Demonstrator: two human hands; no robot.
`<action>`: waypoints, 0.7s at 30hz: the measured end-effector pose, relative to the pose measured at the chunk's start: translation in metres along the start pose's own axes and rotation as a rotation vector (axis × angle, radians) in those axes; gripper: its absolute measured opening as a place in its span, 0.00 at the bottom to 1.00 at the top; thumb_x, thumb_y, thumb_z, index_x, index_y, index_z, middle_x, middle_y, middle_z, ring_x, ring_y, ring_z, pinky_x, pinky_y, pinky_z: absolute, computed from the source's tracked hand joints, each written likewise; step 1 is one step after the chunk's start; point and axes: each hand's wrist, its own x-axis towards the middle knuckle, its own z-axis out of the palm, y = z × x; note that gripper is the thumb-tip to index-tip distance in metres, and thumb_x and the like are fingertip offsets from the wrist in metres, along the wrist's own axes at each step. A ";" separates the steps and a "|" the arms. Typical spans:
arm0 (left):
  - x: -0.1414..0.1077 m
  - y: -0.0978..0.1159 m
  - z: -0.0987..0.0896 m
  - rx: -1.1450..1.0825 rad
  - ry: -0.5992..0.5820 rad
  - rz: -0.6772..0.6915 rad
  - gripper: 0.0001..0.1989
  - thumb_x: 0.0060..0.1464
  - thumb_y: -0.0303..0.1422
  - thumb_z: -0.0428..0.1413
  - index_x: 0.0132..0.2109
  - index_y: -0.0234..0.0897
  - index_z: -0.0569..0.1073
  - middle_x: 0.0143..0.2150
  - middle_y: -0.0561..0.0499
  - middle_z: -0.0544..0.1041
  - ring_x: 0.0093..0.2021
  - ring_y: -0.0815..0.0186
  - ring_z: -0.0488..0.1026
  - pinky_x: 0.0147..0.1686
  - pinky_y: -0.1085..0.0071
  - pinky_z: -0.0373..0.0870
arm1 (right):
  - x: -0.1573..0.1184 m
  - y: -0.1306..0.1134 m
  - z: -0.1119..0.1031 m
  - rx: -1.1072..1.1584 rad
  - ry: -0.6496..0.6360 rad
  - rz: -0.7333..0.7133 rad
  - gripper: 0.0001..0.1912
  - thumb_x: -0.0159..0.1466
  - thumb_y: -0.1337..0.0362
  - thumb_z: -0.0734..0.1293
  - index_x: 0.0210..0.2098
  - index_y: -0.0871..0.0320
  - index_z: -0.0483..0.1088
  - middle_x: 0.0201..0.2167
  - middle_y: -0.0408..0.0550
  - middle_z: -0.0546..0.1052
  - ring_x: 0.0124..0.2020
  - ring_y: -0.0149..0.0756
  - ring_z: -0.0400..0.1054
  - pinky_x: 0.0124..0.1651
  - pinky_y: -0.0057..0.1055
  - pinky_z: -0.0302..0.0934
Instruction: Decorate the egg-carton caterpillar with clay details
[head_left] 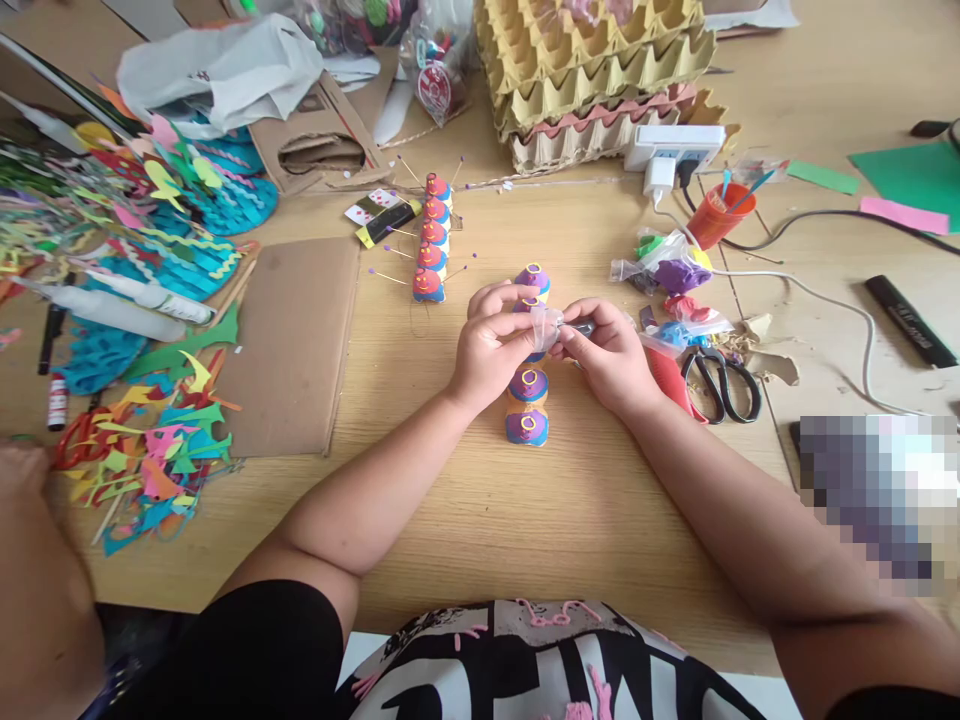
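My left hand [489,348] pinches a small clear plastic bag [546,326] between thumb and fingers. My right hand [609,360] is closed on the bag's other end, where a black lump [582,327] shows; I cannot tell whether it is clay. Both hands hover over a row of purple-and-blue egg-carton cups [528,425] with yellow rings, hiding its middle. Left of it stands a similar row of red-and-blue cups [430,284] with smiling faces and thin purple-tipped sticks poking out.
Right of my hands lie bagged coloured clay [679,272], black-handled scissors [721,386] and an orange cup [718,216]. Egg trays [592,85] are stacked behind, beside a power strip [675,145]. Cardboard [289,350] and paper scraps [161,460] lie left. Another person's arm [41,590] rests at far left.
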 end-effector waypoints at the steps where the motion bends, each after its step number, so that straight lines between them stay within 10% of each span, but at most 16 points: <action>1: 0.000 0.000 0.000 0.001 0.000 0.001 0.07 0.62 0.46 0.66 0.44 0.53 0.87 0.57 0.50 0.82 0.66 0.58 0.70 0.72 0.51 0.66 | 0.000 0.000 0.000 -0.012 -0.007 0.003 0.22 0.58 0.48 0.82 0.40 0.52 0.72 0.32 0.39 0.77 0.29 0.26 0.73 0.35 0.28 0.74; 11: 0.001 0.005 0.001 0.007 0.001 -0.013 0.11 0.64 0.46 0.64 0.41 0.47 0.86 0.53 0.48 0.82 0.64 0.59 0.73 0.74 0.51 0.65 | -0.002 0.002 0.001 -0.148 0.027 -0.089 0.22 0.61 0.46 0.79 0.38 0.53 0.70 0.28 0.38 0.75 0.26 0.27 0.71 0.32 0.28 0.69; 17: 0.002 0.006 0.004 -0.216 0.088 -0.202 0.18 0.61 0.53 0.64 0.43 0.43 0.85 0.55 0.45 0.80 0.62 0.59 0.77 0.66 0.56 0.74 | 0.002 0.002 -0.006 -0.179 0.382 -0.153 0.19 0.65 0.48 0.76 0.37 0.51 0.66 0.27 0.36 0.71 0.24 0.26 0.67 0.28 0.25 0.64; 21: 0.003 0.008 0.004 -0.269 0.095 -0.267 0.21 0.60 0.55 0.64 0.44 0.42 0.85 0.54 0.45 0.80 0.62 0.59 0.78 0.65 0.58 0.76 | 0.005 0.005 -0.009 -0.145 0.375 -0.125 0.18 0.66 0.47 0.75 0.42 0.49 0.67 0.33 0.38 0.72 0.27 0.26 0.70 0.31 0.25 0.68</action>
